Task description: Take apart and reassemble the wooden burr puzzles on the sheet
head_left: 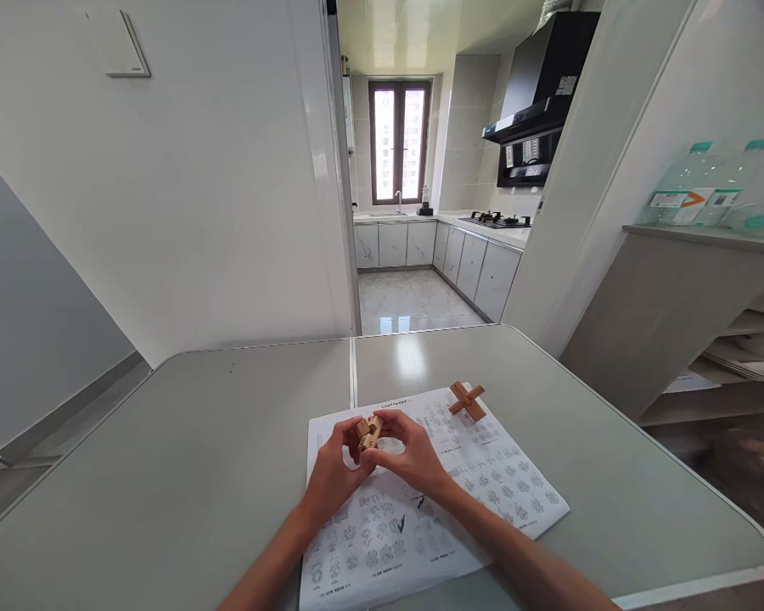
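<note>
Between the fingertips of both hands is a small light-wood interlocking puzzle (369,433), made of notched pieces. My left hand (337,465) grips it from the left, fingers curled around its side. From the right, my right hand (412,454) pinches it with thumb and fingers. Both hands are above a white instruction sheet (420,556) printed with rows of small diagrams and a couple of dark check marks. Another wooden puzzle (467,400), cross-shaped and darker brown, rests at the sheet's upper right. Fingers cover part of the held puzzle.
The sheet lies on a grey-green table (184,475) with a pale edge and a seam. A wall (229,187) stands beyond at the left, and a doorway opens to a kitchen. To the right, a shelf unit (668,314) carries plastic bottles (681,191).
</note>
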Demonstrator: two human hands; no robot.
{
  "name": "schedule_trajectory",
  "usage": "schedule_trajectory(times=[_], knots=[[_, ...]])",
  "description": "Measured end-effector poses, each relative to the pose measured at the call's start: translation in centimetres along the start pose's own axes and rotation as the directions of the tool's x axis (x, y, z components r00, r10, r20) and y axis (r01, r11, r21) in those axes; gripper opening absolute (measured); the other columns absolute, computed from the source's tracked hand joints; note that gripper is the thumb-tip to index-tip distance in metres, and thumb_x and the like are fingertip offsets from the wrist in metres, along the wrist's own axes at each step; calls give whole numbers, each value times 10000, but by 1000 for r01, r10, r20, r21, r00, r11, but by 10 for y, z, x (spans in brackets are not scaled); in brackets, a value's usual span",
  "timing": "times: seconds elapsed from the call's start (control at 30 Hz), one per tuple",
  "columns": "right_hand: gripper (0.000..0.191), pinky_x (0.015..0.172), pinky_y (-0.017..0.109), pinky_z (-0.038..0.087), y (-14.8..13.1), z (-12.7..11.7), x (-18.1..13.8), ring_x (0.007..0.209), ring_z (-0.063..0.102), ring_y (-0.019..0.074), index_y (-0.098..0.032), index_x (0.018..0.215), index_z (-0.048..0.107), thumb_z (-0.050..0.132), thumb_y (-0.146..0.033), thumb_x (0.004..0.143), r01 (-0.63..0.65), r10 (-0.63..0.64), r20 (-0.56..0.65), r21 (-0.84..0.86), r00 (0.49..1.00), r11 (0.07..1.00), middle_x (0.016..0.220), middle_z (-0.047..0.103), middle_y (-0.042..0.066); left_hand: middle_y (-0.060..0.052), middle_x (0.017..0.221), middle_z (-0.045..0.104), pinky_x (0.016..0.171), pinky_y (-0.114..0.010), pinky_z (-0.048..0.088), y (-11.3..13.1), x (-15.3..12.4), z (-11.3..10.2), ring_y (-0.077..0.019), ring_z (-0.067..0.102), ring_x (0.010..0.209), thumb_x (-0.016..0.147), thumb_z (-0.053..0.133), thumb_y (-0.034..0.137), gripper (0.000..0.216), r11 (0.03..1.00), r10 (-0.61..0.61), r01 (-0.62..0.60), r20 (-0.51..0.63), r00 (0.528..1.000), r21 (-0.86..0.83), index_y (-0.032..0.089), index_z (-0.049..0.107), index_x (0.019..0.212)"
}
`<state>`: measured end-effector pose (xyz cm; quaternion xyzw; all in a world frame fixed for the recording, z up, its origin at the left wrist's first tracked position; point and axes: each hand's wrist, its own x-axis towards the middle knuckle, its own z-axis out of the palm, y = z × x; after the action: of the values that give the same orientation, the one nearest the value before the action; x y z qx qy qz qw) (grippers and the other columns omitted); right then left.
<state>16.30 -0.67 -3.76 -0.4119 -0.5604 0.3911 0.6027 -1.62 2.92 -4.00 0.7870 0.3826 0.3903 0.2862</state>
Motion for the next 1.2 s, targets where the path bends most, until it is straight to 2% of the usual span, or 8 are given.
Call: schedule_trajectory(times=[0.23,0.6,0.67,0.77,0.83,0.9,1.03,1.2], knots=[[564,956,461,613,-10,18,-8,1002,739,273,-216,1161,636,909,-341,684,9,-25,-132,-121,991,993,1069,746,75,-36,1048,739,847,-400,592,-8,-5,6,-224,735,941,835,732,309,525,999,-44,43,-57,997,-6,252,455,1277],[533,968,466,602,-13,25,-11,1040,736,284,-237,1165,635,887,-362,711,-43,34,-149,-60,988,997,1077,753,69,-57,1122,718,856,-415,588,-2,-6,11,-253,722,983,766,752,266,475,996,54,-46,-115,992,70,251,541,1191],[505,973,457,594,-11,22,-10,1046,732,281,-236,1182,632,859,-379,754,-45,36,-121,-75,992,996,1081,752,72,-43,1087,718,834,-393,589,2,-5,10,-237,722,946,766,765,282,491,1000,14,-12,-107,994,22,254,525,1194],[355,976,438,579,-6,15,-6,1059,721,261,-228,1215,621,680,-430,930,-20,11,-87,-109,996,994,1126,742,88,-28,1030,716,785,-353,587,9,-1,7,-208,718,872,777,796,336,500,995,-70,61,-113,991,-81,247,503,1173],[302,953,424,577,0,8,-2,1055,711,246,-227,1211,618,525,-441,1020,-2,-17,-110,-169,994,986,1172,718,98,-40,1031,711,782,-344,585,13,2,5,-211,717,893,764,828,382,534,986,-108,88,-142,984,-141,238,496,1157],[281,924,416,578,7,0,2,1043,696,243,-226,1174,628,481,-422,1037,4,-44,-136,-278,990,961,1186,685,106,-53,1035,705,775,-338,585,15,5,4,-217,717,916,748,851,416,561,974,-149,115,-170,974,-193,230,491,1136],[231,865,404,590,20,-10,4,995,682,236,-230,1172,640,551,-341,990,15,-40,-48,-443,998,896,1195,624,107,-54,1035,701,740,-328,594,13,9,3,-194,720,846,742,854,454,570,933,-244,186,-163,956,-309,232,473,1103],[497,1096,505,476,25,-8,1,1299,554,306,-251,1355,562,715,-310,885,105,-44,120,-571,992,814,1421,541,131,-26,939,715,751,-322,596,8,12,1,-185,720,819,734,855,463,567,861,-314,258,-61,947,-438,228,478,1087]])
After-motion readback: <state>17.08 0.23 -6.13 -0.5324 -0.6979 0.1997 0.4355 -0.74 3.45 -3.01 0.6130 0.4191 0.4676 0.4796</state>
